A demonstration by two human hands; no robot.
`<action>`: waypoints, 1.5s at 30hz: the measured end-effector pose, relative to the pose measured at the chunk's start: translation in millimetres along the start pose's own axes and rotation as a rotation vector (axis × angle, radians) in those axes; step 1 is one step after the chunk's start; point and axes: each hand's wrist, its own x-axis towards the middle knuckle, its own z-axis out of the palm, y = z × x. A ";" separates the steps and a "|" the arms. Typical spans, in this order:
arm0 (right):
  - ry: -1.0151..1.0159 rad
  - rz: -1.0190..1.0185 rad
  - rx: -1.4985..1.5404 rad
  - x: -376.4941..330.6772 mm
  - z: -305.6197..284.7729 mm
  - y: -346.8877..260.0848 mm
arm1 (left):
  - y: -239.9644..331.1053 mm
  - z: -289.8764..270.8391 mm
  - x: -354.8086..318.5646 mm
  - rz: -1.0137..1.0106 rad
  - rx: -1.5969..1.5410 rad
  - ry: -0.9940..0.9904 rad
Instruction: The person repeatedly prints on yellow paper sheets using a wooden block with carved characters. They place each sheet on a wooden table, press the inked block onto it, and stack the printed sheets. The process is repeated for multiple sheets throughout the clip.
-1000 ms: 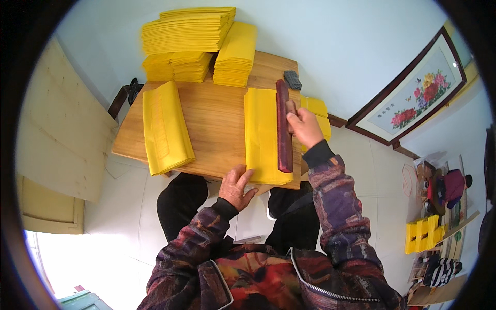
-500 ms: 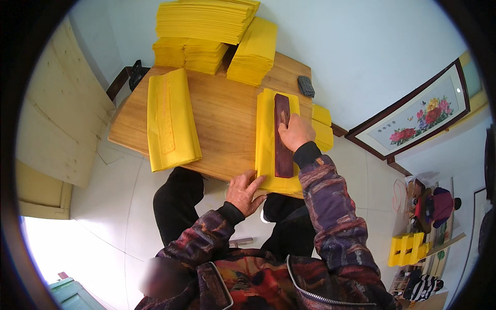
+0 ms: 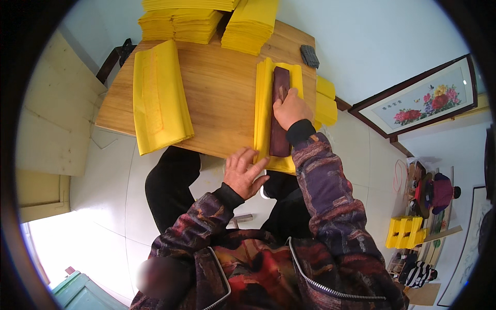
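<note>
We press the right hand (image 3: 291,109) flat on the dark block (image 3: 279,111) atop yellow sheets (image 3: 264,111); left hand (image 3: 244,173) fingers spread at the sheets' near edge. Paper stacks (image 3: 206,20) cut off at top.

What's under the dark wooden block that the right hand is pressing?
The dark wooden block lies lengthwise on a yellow paper stack on the wooden table. The right hand rests on it. The paper directly beneath the block is covered.

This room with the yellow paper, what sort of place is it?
Probably a home workroom for paper craft: stacks of yellow paper on a wooden table, a tiled floor, and a framed flower picture leaning on the wall.
</note>
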 end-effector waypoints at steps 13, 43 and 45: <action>-0.063 -0.083 -0.088 3.1 5.4 -7.3 | 26.3 27.6 10.5 0.242 0.122 -0.165; -0.151 0.085 2.551 -119.5 39.0 242.4 | 13.1 -16.6 43.1 -0.124 -0.083 0.031; 0.053 0.236 2.640 -126.2 59.8 240.1 | -17.1 -9.9 64.2 -0.379 -0.169 0.036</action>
